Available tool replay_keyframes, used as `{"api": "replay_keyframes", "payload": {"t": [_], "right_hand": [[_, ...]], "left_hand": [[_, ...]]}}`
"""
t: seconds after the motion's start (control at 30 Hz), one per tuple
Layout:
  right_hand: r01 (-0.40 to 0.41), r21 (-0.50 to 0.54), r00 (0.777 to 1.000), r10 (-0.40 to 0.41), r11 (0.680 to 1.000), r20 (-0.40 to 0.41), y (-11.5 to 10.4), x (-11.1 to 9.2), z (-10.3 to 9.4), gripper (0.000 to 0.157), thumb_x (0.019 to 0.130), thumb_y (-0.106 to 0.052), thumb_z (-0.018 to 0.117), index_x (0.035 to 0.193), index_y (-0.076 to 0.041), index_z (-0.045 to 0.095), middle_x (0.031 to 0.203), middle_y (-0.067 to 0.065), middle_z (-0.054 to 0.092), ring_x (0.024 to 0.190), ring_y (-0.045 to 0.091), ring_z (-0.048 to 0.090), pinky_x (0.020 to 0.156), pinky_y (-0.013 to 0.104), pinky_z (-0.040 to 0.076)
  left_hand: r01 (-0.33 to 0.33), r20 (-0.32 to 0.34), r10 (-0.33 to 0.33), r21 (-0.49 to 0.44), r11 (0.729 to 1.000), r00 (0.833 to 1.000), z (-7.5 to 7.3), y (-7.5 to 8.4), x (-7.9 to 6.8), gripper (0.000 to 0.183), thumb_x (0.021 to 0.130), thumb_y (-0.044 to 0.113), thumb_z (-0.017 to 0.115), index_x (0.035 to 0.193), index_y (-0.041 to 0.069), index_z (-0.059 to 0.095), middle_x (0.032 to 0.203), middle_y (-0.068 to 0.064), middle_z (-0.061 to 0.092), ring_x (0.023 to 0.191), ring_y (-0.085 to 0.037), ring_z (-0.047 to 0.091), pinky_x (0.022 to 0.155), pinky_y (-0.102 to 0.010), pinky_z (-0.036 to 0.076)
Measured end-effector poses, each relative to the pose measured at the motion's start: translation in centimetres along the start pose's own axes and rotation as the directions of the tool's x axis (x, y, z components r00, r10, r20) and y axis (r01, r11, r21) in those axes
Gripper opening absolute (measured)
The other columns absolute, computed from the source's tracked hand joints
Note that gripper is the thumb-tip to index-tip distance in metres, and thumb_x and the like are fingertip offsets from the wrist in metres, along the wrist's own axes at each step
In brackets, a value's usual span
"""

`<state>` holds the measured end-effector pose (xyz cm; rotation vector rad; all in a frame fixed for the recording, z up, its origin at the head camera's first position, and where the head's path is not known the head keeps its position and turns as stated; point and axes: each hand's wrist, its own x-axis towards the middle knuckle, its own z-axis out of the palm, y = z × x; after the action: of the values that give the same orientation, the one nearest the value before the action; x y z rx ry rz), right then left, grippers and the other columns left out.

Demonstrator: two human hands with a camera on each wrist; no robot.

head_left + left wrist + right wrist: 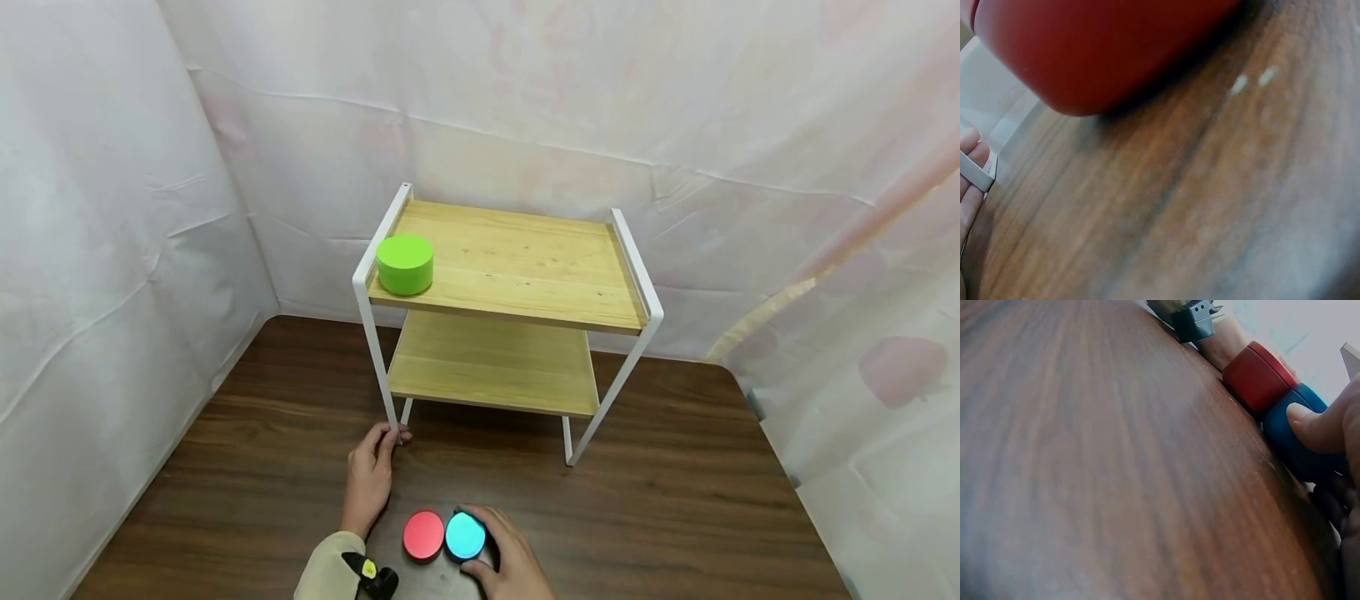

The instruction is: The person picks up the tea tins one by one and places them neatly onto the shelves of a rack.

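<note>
My left hand holds the foot of the front left leg of a two-tier shelf, which has wooden boards and a white frame. In the left wrist view, fingers show around the white leg. A blue round lidded box stands on the table, between the thumb and fingers of my right hand. Directly left of it, touching it, is a red round lidded box. The right wrist view shows my thumb pressed on the side of the blue box. On the top board's front left corner sits a green round box.
Under everything is a dark wooden table. Pale patterned sheets hang behind the shelf and along both sides. The lower board lies beneath the top one, with thin white legs reaching the table.
</note>
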<state>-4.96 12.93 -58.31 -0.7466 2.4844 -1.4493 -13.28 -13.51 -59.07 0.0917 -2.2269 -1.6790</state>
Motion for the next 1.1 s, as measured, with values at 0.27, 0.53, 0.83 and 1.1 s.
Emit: {"api": "replay_keyframes", "payload": {"t": [0.27,0.53,0.83,1.1], "right_hand": [[-0.057,0.03,0.998,0.057,0.998,0.013,-0.2,-0.07,0.02,0.067,0.094,-0.027,0.081,0.154,-0.029,0.052,0.148,-0.006,0.06,0.136,0.016,0.058,0.111,0.035,0.051],[-0.077,0.014,0.997,0.077,0.997,-0.004,-0.43,-0.05,0.19,0.066,0.094,-0.028,0.082,0.153,-0.03,0.053,0.147,-0.008,0.061,0.135,0.015,0.058,0.111,0.036,0.051],[-0.045,-0.006,0.999,0.045,0.999,-0.024,-0.3,-0.01,0.22,0.067,0.093,-0.026,0.082,0.153,-0.027,0.053,0.147,-0.008,0.061,0.134,0.016,0.059,0.111,0.037,0.051],[-0.05,-0.001,0.999,0.05,0.999,-0.021,-0.24,-0.03,0.17,0.067,0.093,-0.026,0.082,0.153,-0.028,0.053,0.146,-0.008,0.061,0.134,0.015,0.059,0.111,0.036,0.051]], "left_hand": [[-0.01,0.003,0.01,0.003,1.0,1.0,-0.13,-0.1,-0.02,0.024,0.112,0.018,0.053,0.109,0.007,0.074,0.101,-0.001,0.08,0.106,-0.006,0.072,0.089,-0.011,0.052],[0.005,0.01,-0.005,-0.009,1.0,1.0,-0.26,0.2,0.06,0.024,0.112,0.019,0.053,0.11,0.007,0.074,0.1,0.001,0.08,0.108,-0.006,0.071,0.09,-0.009,0.051],[0.026,0.017,-0.026,-0.007,1.0,1.0,-0.11,0.35,0.11,0.025,0.112,0.021,0.053,0.11,0.007,0.074,0.101,0.001,0.08,0.109,-0.008,0.072,0.092,-0.008,0.051],[0.027,0.017,-0.026,-0.005,1.0,1.0,-0.13,0.29,0.09,0.026,0.112,0.022,0.053,0.111,0.007,0.074,0.1,-0.001,0.08,0.107,-0.006,0.071,0.091,-0.009,0.051]]}}
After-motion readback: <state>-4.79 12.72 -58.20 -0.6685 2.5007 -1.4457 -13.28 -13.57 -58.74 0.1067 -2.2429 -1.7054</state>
